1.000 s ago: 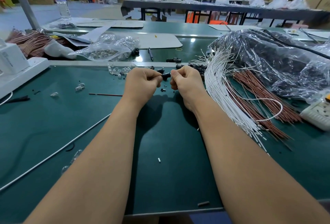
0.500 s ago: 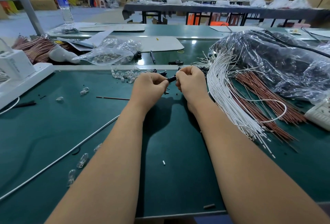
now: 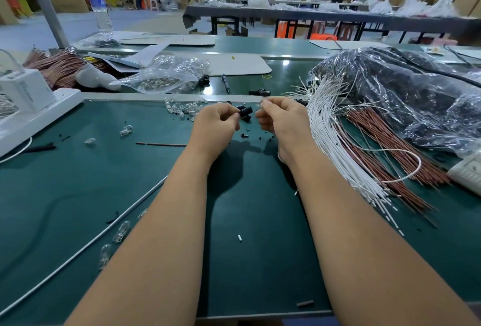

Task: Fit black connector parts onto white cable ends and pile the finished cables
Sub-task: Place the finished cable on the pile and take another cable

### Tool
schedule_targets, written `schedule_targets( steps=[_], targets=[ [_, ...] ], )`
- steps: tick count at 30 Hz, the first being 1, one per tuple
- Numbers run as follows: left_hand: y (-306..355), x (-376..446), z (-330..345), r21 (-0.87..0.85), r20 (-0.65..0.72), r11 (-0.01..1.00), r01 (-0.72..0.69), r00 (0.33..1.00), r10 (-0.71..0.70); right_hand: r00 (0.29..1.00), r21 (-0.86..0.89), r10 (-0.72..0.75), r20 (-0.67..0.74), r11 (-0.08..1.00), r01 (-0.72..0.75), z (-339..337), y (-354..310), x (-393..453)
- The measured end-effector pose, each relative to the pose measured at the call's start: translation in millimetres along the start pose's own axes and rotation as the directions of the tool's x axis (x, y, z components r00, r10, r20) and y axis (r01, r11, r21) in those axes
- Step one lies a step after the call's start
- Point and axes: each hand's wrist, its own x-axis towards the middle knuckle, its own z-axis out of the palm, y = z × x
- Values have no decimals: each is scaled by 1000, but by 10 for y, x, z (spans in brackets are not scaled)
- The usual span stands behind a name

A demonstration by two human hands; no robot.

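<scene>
- The left hand (image 3: 216, 124) had its fingers curled, pinching a black connector part (image 3: 246, 111) near the far edge of the green tabletop (image 3: 78, 195).
- The right hand (image 3: 282, 120) was curled too, pinching something small at its fingertips; what it was could not be made out.
- The two hands were just apart.
- White cables (image 3: 335, 148) lay piled toward the right edge.
- The water bottle (image 3: 99, 9) had a blue label, unreadable.

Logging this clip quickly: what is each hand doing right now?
Left hand: fingers curled, pinching a black connector part.
Right hand: fingertips pinch something small, probably a cable end; cannot tell for sure.
</scene>
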Motion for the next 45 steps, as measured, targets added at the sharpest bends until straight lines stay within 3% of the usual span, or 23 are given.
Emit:
schedule_targets(
  steps=[15, 21, 37, 40, 45],
  targets=[
    [17, -15, 1, -12, 22, 999, -44, 999, 45, 1000, -122, -18, 20, 992, 20, 25, 39, -4],
    [26, -31, 0, -16, 23, 997, -73, 997, 73, 1000, -84, -29, 5, 996, 30, -6, 52, 4],
    [34, -41, 41, -142, 22, 989, -47, 998, 51, 988, -32, 28, 152, 999, -23, -32, 10, 2],
    [34, -45, 64, -119, 1, 991, -67, 998, 68, 993, -56, 12, 117, 998, -6, -11, 3, -27],
    [96, -61, 142, -47, -91, 988, -146, 986, 142, 990, -172, -112, -84, 980, 96, 188, -10, -115]
  ],
)
